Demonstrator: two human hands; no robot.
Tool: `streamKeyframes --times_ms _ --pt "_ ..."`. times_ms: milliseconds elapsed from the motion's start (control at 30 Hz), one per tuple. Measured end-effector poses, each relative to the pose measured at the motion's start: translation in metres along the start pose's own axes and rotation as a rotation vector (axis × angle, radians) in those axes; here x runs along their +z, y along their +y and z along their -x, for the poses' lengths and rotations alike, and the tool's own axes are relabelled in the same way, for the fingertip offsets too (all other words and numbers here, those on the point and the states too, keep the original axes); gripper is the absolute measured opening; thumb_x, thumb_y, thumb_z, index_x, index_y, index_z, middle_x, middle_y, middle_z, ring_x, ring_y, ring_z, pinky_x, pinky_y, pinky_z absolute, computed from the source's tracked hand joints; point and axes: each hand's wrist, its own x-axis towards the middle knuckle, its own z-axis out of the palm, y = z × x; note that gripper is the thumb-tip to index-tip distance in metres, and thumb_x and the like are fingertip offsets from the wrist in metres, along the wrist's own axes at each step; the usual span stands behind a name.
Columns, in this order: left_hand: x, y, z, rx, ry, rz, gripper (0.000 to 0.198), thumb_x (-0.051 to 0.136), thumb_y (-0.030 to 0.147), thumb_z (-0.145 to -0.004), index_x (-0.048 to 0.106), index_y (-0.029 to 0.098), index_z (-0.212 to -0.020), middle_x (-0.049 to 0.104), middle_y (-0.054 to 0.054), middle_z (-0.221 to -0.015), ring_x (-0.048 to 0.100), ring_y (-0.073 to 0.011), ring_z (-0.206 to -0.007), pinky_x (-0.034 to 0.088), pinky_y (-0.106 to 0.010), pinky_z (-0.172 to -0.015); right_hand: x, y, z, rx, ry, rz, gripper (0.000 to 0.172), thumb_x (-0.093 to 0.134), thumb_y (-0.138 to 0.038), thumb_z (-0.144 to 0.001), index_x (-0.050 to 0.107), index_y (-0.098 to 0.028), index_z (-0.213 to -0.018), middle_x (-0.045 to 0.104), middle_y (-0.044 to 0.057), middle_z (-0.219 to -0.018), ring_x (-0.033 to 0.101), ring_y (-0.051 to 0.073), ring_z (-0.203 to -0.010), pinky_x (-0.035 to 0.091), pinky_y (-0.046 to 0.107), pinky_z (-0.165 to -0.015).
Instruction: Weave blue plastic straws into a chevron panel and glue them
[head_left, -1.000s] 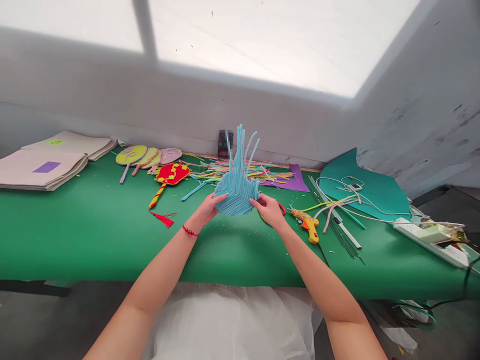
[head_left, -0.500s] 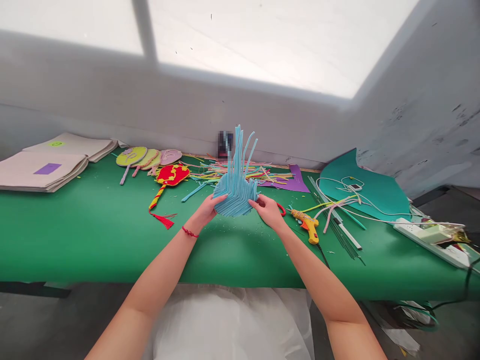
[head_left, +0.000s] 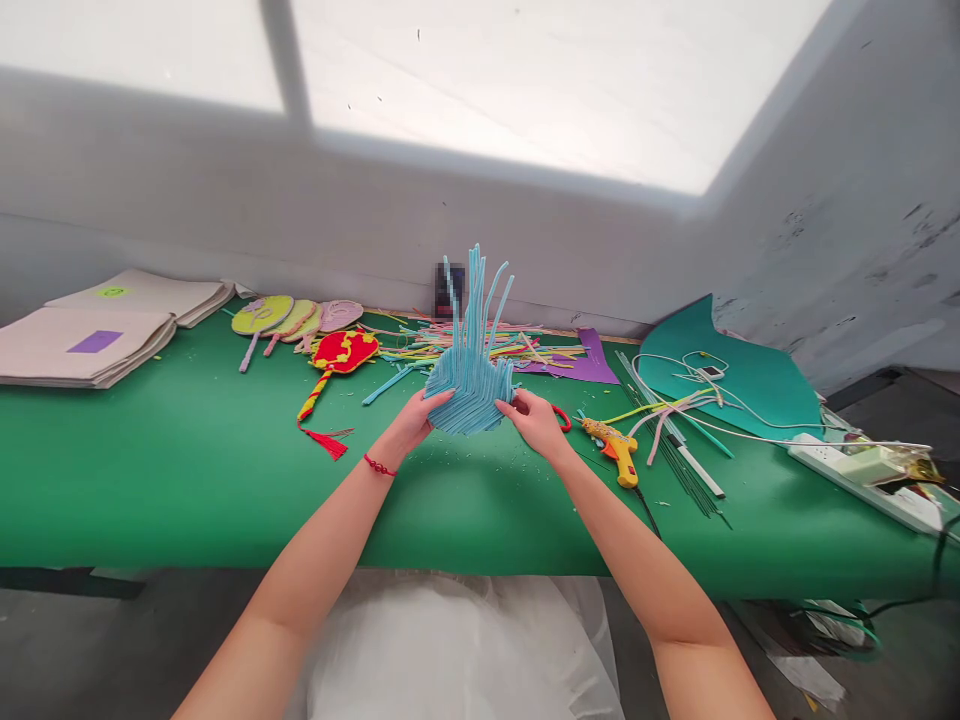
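Note:
A light blue piece made of fuzzy stems (head_left: 471,392) is held up over the table, its rows slanting to a middle line and long loose stems sticking up from its top. My left hand (head_left: 414,418) grips its lower left edge, thumb on the front. On the lower right edge my right hand (head_left: 534,422) pinches it in the same way; fingers behind the piece are partly hidden. Behind it lies a pile of coloured stems (head_left: 420,345). A yellow glue gun (head_left: 621,452) rests right of my right hand, near red-handled scissors (head_left: 562,418).
On the green table (head_left: 187,480) are a red and yellow fan (head_left: 345,352), pale round fans (head_left: 262,314), and stacked cream sheets (head_left: 90,345). Teal sheet (head_left: 757,390), dark rods (head_left: 686,475), cables and a power strip (head_left: 862,485) are at right.
The blue piece has tilted slightly, and a loose stem at its upper left now stands apart from the others. Both hands keep their hold in nearly the same place.

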Motion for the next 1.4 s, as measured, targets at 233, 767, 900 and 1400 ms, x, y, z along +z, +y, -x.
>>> streamKeyframes --times_ms 233,767,900,1400 --pt "-0.001 0.003 -0.003 0.033 0.142 0.047 0.038 0.076 0.026 -0.066 0.068 0.015 -0.102 0.068 -0.011 -0.111 0.063 -0.0264 -0.103 0.050 -0.038 -0.092 -0.008 0.006 0.001 -0.067 -0.024 0.099 0.032 0.055 -0.054 -0.081 0.060 -0.022 -0.080 0.068 0.002 -0.076 0.055 0.016 -0.062 0.041 0.028 -0.059" --pt "0.003 0.006 0.000 0.063 0.209 -0.008 0.046 0.082 0.024 -0.058 0.068 0.013 -0.101 0.068 -0.012 -0.111 0.063 -0.0278 -0.102 0.047 -0.043 -0.096 -0.004 0.029 0.008 -0.444 0.200 0.635 0.032 0.039 -0.034 -0.096 0.066 -0.021 -0.085 0.070 0.005 -0.081 0.061 0.016 -0.075 0.037 0.025 -0.062" --pt "0.000 0.006 -0.004 0.045 0.227 0.091 0.035 0.067 0.041 -0.076 0.068 0.016 -0.100 0.068 -0.009 -0.111 0.062 -0.0261 -0.105 0.050 -0.037 -0.091 -0.002 0.030 0.008 -0.430 0.241 0.641 0.032 0.039 -0.034 -0.096 0.065 -0.021 -0.083 0.069 0.005 -0.079 0.061 0.016 -0.074 0.035 0.025 -0.060" --pt "-0.008 0.009 -0.006 0.025 0.110 0.231 0.069 0.025 0.064 -0.088 0.069 0.013 -0.103 0.073 -0.012 -0.094 0.066 -0.0271 -0.096 0.050 -0.038 -0.084 -0.006 0.027 0.008 -0.449 0.263 0.680 0.032 0.040 -0.029 -0.096 0.064 -0.021 -0.076 0.067 0.004 -0.074 0.057 0.014 -0.069 0.031 0.025 -0.059"
